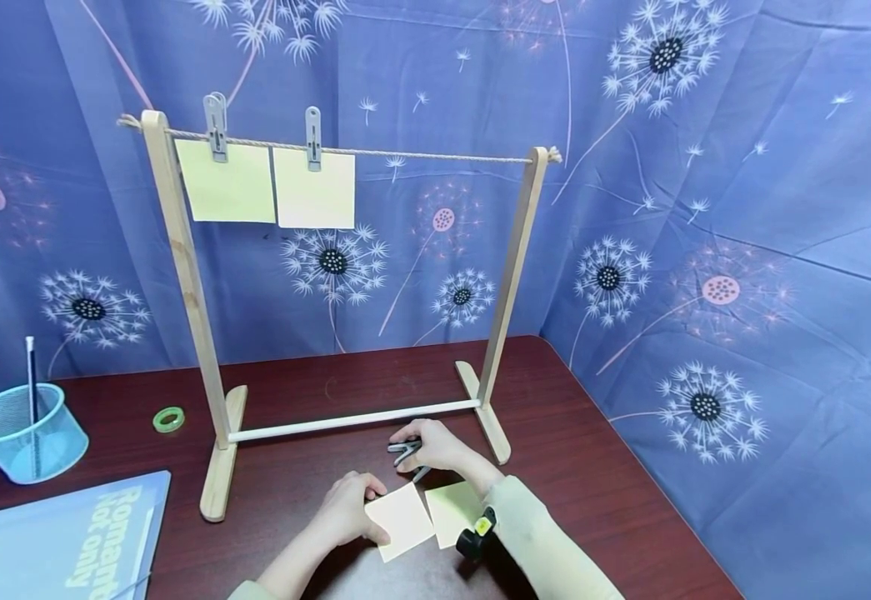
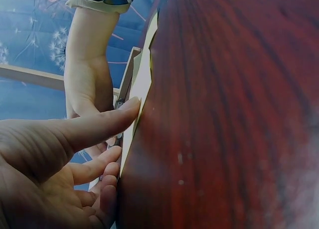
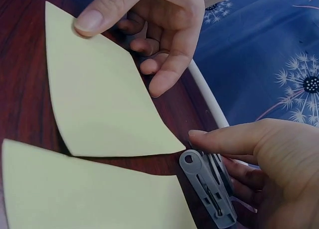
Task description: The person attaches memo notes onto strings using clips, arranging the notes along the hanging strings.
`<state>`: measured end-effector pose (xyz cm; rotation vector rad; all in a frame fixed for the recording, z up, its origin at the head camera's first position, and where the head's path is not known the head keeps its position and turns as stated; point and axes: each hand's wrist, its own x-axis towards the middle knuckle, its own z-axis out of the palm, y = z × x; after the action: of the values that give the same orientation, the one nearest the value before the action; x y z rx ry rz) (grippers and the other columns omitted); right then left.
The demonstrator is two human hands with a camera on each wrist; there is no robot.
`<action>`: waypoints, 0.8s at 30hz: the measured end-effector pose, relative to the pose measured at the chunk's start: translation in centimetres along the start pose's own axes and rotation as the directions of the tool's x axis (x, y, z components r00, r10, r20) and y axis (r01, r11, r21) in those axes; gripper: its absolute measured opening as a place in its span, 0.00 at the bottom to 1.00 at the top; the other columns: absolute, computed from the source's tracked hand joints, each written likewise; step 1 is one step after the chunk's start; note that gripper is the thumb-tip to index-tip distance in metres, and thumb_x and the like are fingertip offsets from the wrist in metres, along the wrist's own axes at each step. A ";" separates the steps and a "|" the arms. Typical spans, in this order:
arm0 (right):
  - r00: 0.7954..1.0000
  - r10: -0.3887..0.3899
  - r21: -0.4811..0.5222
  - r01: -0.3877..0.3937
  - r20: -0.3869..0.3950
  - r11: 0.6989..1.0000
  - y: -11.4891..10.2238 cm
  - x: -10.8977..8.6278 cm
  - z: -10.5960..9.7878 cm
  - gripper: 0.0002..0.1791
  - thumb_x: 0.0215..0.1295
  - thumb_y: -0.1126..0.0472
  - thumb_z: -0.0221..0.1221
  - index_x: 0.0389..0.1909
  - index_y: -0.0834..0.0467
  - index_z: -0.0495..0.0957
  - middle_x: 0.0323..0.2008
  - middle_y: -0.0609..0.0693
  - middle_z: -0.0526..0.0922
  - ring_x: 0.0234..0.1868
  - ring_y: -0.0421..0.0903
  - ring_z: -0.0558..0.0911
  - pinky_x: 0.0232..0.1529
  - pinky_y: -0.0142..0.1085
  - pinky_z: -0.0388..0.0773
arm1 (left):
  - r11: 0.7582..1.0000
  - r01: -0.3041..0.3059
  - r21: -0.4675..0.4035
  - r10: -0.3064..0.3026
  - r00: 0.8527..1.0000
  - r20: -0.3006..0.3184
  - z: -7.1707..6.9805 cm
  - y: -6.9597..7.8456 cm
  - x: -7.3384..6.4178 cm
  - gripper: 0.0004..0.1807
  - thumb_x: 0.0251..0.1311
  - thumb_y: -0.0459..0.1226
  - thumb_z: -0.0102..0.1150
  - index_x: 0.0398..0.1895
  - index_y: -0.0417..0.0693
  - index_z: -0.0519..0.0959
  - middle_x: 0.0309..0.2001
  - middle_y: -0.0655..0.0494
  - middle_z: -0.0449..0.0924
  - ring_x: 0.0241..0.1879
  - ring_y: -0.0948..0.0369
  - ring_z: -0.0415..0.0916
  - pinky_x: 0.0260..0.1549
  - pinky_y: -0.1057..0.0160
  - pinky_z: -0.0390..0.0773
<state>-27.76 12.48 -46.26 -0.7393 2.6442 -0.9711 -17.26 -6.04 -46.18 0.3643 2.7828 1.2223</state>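
My left hand holds a pale yellow square paper note by its near side, thumb on its face and fingers at its edge in the right wrist view. The note lies at or just above the tabletop. Just beyond its far corner, my right hand grips grey clothespins; how many is partly hidden by the fingers. A second yellow note lies beside the first, partly under the right forearm. Two more notes hang from the rope, the left one and the right one, each under a grey clothespin.
A wooden frame with a white lower bar stands behind the hands. At left are a blue mesh cup with a pencil, a green tape roll and a blue book. A dandelion-print curtain hangs behind.
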 end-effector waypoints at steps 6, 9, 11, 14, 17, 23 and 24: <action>1.000 -0.020 0.005 0.020 -0.010 1.000 -0.5 0.0 0.1 0.21 0.45 0.69 0.72 0.45 0.62 0.84 0.39 0.52 0.87 0.36 0.41 0.79 0.37 0.26 0.73 | 1.000 0.005 -0.008 -0.005 1.000 -0.006 0.0 0.2 0.0 0.28 0.18 0.30 0.83 0.32 0.44 0.81 0.31 0.55 0.72 0.33 0.59 0.68 0.35 0.60 0.70; 1.000 0.006 0.009 -0.006 -0.018 1.000 -0.6 0.0 0.3 0.19 0.45 0.69 0.72 0.42 0.61 0.85 0.37 0.51 0.87 0.32 0.38 0.77 0.34 0.26 0.73 | 1.000 0.016 -0.002 -0.016 1.000 0.001 -0.1 0.2 0.1 0.28 0.18 0.30 0.83 0.32 0.44 0.81 0.31 0.55 0.72 0.33 0.59 0.68 0.35 0.60 0.70; 0.999 0.037 0.007 -0.037 -0.020 0.999 -0.5 0.0 0.5 0.18 0.46 0.68 0.72 0.42 0.59 0.85 0.36 0.49 0.87 0.30 0.36 0.75 0.33 0.26 0.72 | 1.000 0.022 0.001 -0.022 1.000 0.008 -0.1 0.2 0.1 0.28 0.18 0.29 0.83 0.32 0.44 0.80 0.31 0.55 0.72 0.33 0.60 0.68 0.35 0.60 0.70; 0.998 0.058 0.004 -0.058 -0.019 0.998 -0.4 0.1 0.6 0.16 0.47 0.66 0.73 0.41 0.58 0.85 0.36 0.47 0.87 0.30 0.36 0.73 0.32 0.26 0.71 | 1.000 0.023 0.007 -0.023 1.000 0.018 -0.2 0.2 0.1 0.29 0.18 0.29 0.83 0.32 0.44 0.80 0.31 0.55 0.72 0.33 0.59 0.68 0.35 0.60 0.71; 0.999 0.046 0.016 -0.046 -0.019 0.999 -0.4 0.1 0.5 0.16 0.47 0.65 0.73 0.40 0.59 0.85 0.37 0.49 0.87 0.33 0.37 0.74 0.34 0.27 0.71 | 1.000 0.016 0.010 -0.016 1.000 0.023 -0.2 0.2 0.2 0.29 0.17 0.29 0.84 0.32 0.45 0.79 0.31 0.55 0.72 0.33 0.59 0.69 0.35 0.59 0.71; 1.000 0.002 0.046 -0.001 -0.025 0.999 -0.4 0.0 0.1 0.15 0.49 0.64 0.72 0.40 0.59 0.85 0.36 0.49 0.87 0.33 0.35 0.74 0.35 0.26 0.71 | 1.000 -0.007 -0.015 0.008 0.999 0.042 -0.3 0.1 0.2 0.30 0.17 0.28 0.83 0.32 0.47 0.78 0.32 0.55 0.74 0.35 0.58 0.70 0.35 0.59 0.71; 1.000 -0.008 0.046 0.009 -0.028 0.999 -0.3 0.0 0.0 0.15 0.49 0.64 0.72 0.40 0.59 0.85 0.36 0.49 0.87 0.32 0.34 0.74 0.35 0.26 0.71 | 1.000 -0.014 -0.021 0.015 0.999 0.047 -0.3 0.1 0.2 0.30 0.17 0.28 0.83 0.32 0.47 0.78 0.32 0.55 0.74 0.35 0.58 0.70 0.35 0.59 0.71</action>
<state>-27.66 12.22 -46.06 -0.7320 2.6347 -1.0483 -17.51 -6.13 -45.88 0.4072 2.7306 1.2289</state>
